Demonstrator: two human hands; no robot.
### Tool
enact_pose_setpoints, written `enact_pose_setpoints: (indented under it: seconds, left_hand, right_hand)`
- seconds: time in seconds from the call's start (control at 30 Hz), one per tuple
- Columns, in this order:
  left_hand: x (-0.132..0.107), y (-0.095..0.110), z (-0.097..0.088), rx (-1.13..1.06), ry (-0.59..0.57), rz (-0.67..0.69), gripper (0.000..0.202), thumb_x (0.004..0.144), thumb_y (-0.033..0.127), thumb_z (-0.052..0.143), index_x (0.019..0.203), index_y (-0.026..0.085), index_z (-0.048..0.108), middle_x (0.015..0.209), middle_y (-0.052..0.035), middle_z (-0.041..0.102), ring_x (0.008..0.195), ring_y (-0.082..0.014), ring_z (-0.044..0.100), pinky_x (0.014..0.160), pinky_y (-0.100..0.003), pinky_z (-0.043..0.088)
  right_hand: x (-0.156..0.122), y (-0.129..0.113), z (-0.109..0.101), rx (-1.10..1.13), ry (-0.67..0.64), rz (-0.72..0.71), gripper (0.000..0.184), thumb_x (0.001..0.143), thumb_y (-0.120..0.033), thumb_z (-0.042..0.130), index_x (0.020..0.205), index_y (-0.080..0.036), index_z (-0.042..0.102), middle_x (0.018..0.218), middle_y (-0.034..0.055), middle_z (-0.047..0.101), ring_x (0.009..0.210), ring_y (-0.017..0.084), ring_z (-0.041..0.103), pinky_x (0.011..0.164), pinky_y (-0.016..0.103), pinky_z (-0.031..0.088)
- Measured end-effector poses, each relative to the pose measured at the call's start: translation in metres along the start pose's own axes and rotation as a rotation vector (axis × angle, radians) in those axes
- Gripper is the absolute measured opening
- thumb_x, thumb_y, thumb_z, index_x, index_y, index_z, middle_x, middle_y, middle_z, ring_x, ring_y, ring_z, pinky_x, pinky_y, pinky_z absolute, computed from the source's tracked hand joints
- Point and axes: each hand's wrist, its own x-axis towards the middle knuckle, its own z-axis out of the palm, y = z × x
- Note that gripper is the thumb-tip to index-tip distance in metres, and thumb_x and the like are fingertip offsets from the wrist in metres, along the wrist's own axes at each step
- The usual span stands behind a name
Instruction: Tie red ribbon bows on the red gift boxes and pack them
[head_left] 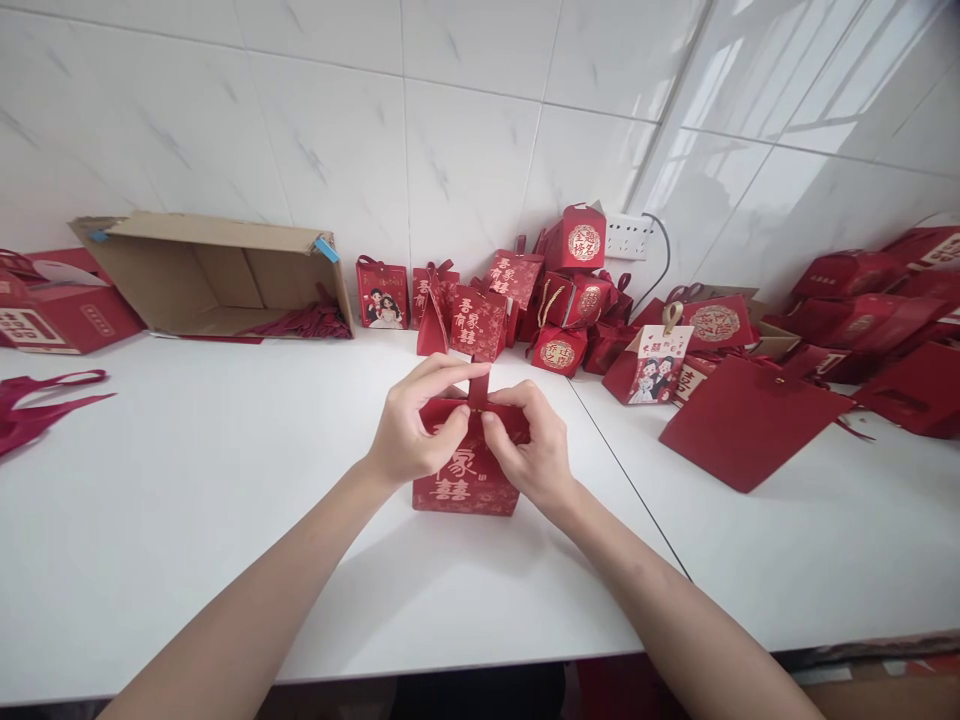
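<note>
A small red gift box point(461, 480) with gold characters stands on the white table point(187, 520) in front of me. My left hand point(412, 425) and my right hand point(529, 445) both pinch its top, fingers curled around the red ribbon handle point(478, 385) that rises between them. The box's upper flaps are mostly hidden under my fingers.
Several finished red gift boxes point(555, 300) crowd the back wall. An open cardboard carton point(217, 270) lies on its side at the back left, with red ribbons point(37, 400) at the far left. Flat red box blanks point(750, 420) and more boxes fill the right. A wall socket point(626, 235) holds a cable.
</note>
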Motion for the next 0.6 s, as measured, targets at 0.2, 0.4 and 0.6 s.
enact_pose_setpoints:
  seconds: [0.2, 0.4, 0.6]
  left_hand:
    - [-0.0005, -0.0003, 0.0002, 0.018, 0.008, 0.002, 0.04, 0.073, 0.004, 0.048, 0.107, 0.019, 0.064, 0.093, -0.0041, 0.059, 0.075, -0.0111, 0.059, 0.063, -0.022, 0.054]
    - [-0.0013, -0.0012, 0.0003, 0.023, 0.013, -0.011, 0.04, 0.074, 0.005, 0.048, 0.107, 0.02, 0.063, 0.094, -0.004, 0.06, 0.07, -0.0102, 0.059, 0.062, -0.023, 0.054]
    - [-0.001, -0.0006, -0.0007, -0.017, -0.018, 0.0, 0.043, 0.071, 0.004, 0.049, 0.109, 0.02, 0.062, 0.095, -0.0036, 0.058, 0.071, -0.0102, 0.058, 0.063, -0.023, 0.053]
  right_hand:
    - [0.0004, -0.0009, 0.0007, 0.022, 0.001, 0.033, 0.007, 0.084, -0.015, 0.051, 0.085, -0.022, 0.05, 0.073, -0.0026, 0.051, 0.064, 0.01, 0.05, 0.057, 0.023, 0.041]
    - [0.0032, -0.0023, -0.0028, 0.075, -0.044, 0.082, 0.006, 0.084, -0.015, 0.048, 0.082, -0.021, 0.049, 0.072, -0.0024, 0.051, 0.063, 0.01, 0.05, 0.057, 0.024, 0.04]
    - [0.0018, -0.0029, -0.0032, 0.122, -0.06, 0.105, 0.006, 0.083, -0.016, 0.048, 0.084, -0.021, 0.05, 0.075, -0.0014, 0.054, 0.067, 0.012, 0.052, 0.061, 0.025, 0.042]
